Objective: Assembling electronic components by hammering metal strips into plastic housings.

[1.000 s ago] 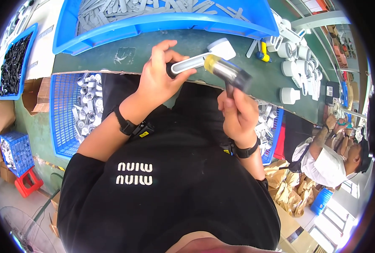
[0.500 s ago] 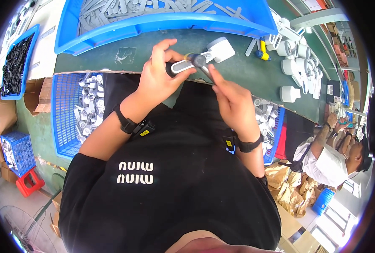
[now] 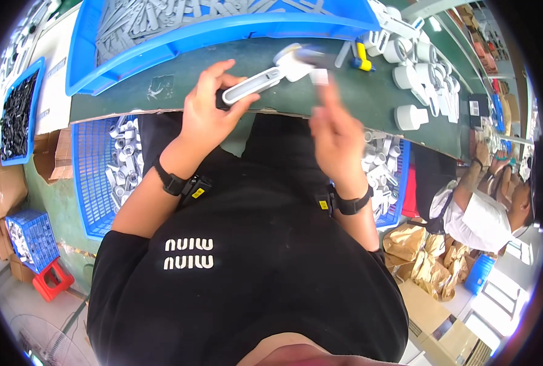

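Your left hand (image 3: 209, 105) grips the white handle (image 3: 256, 84) near its dark end, thumb along the near edge, fingers on the far side. The rest juts out past your fingertips, to the right, its round end over the green bench (image 3: 375, 91). Your right hand (image 3: 338, 135) is closed around a blurred hammer (image 3: 308, 57) at that end; whether they touch, you can't tell.

white part (image 3: 276, 75) with grey inset (image 3: 251, 86), blue tray (image 3: 161, 44), grey strips (image 3: 152, 19), green tabletop (image 3: 369, 91), black shirt (image 3: 271, 280) with white lettering (image 3: 188, 262)
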{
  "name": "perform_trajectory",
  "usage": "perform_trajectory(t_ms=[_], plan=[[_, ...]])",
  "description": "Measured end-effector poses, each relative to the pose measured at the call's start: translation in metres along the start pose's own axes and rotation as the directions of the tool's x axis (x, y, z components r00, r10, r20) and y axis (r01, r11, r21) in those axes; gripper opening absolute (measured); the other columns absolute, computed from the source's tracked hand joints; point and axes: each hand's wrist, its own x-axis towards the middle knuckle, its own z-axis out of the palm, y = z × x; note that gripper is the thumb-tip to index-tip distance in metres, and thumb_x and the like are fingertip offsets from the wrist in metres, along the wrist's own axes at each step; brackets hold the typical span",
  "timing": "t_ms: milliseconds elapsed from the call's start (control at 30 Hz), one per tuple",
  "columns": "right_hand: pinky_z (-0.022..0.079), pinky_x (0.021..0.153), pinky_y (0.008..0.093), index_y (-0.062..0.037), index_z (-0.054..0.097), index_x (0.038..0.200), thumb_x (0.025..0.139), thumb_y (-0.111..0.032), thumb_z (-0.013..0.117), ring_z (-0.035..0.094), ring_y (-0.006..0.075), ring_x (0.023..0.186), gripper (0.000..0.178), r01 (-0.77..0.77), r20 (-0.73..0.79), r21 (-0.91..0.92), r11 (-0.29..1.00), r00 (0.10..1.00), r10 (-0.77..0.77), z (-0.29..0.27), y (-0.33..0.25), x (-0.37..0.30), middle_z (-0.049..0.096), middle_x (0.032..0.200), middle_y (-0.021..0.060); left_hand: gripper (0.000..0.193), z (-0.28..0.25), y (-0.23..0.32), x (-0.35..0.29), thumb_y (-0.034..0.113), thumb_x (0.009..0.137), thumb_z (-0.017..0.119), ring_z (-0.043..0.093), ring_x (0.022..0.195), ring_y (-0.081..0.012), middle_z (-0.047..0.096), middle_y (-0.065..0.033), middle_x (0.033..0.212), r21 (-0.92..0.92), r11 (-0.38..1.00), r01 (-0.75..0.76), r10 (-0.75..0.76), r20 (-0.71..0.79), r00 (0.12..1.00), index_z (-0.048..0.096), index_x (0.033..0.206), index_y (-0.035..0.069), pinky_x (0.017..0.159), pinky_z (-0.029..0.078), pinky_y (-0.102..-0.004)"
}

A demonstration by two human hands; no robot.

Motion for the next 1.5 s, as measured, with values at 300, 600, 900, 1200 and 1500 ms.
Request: perform_trajectory(t_ms=[300, 600, 900, 1200, 1500], plan=[[0.051, 0.067, 0.0256, -0.0081, 0.054, 0.163, 0.104, -0.003, 0.067, 0.062, 0.0119, 0.073, 0.061, -0.011, -0.065, -0.142, 0.990, 0.998, 0.002, -0.044, -0.002, 0.002, 0.065, 0.086, 0.0012, 0.027, -0.011, 0.010, 0.007, 0.004, 0.085, 0.092, 0.077, 0.094, -0.0267, 0.079, -0.0157, 0.107, 0.052, 0.998, -0.029, 0.025, 0.073, 0.997, 0.080, 0.109, -0.001, 0.085, 0.059, -0.0336], [0.057, 0.099, 0.0478, -0.0009, 0.057, 0.154, 0.090, -0.014, 0.079, 0.069, 0.0424, 0.114, 0.069, -0.238, -0.377, -0.845, 0.479, 0.900, -0.218, -0.163, 0.052, 0.017, 0.067, 0.128, 0.0203, 0.022, -0.142, 0.000, 0.010, -0.006, 0.088, 0.082, 0.068, 0.093, -0.0195, 0.072, -0.0095, 0.103, -0.118, 0.965, 0.234, -0.189, 0.304, 0.934, 0.077, 0.109, -0.002, 0.082, 0.053, -0.0296], [0.058, 0.085, 0.0405, 0.0031, 0.059, 0.152, 0.083, -0.022, 0.094, 0.072, 0.0326, 0.099, 0.082, 0.063, -0.034, -0.645, 0.762, 0.993, -0.110, -0.047, 0.022, 0.014, 0.071, 0.115, 0.0164, 0.034, -0.417, -0.162, -0.176, 0.030, 0.093, 0.084, 0.064, 0.099, -0.0193, 0.067, -0.0064, 0.106, -0.243, 0.452, 0.858, -0.815, 0.279, 0.508, 0.071, 0.110, 0.003, 0.087, 0.052, -0.0349], [0.059, 0.077, 0.0391, -0.0022, 0.068, 0.144, 0.085, -0.008, 0.077, 0.073, 0.0306, 0.093, 0.060, 0.135, 0.083, -0.346, 0.929, 0.990, -0.114, 0.013, 0.004, 0.049, 0.072, 0.115, 0.0179, 0.028, -0.386, -0.266, -0.425, 0.024, 0.095, 0.081, 0.075, 0.080, -0.0191, 0.078, -0.0100, 0.099, 0.236, 0.066, 0.970, -0.921, -0.359, 0.150, 0.082, 0.111, 0.001, 0.061, 0.067, -0.0327], [0.036, 0.060, 0.0244, -0.0080, 0.076, 0.131, 0.085, -0.006, 0.085, 0.043, 0.0028, 0.068, 0.047, -0.294, 0.118, -0.365, 0.883, 0.927, 0.357, -0.042, 0.039, 0.042, 0.056, 0.088, -0.0093, 0.021, -0.289, -0.267, -0.443, 0.019, 0.103, 0.068, 0.076, 0.070, -0.0244, 0.075, -0.0122, 0.097, 0.108, -0.133, 0.985, -0.981, 0.127, -0.146, 0.071, 0.117, 0.003, 0.059, 0.062, -0.0372]])
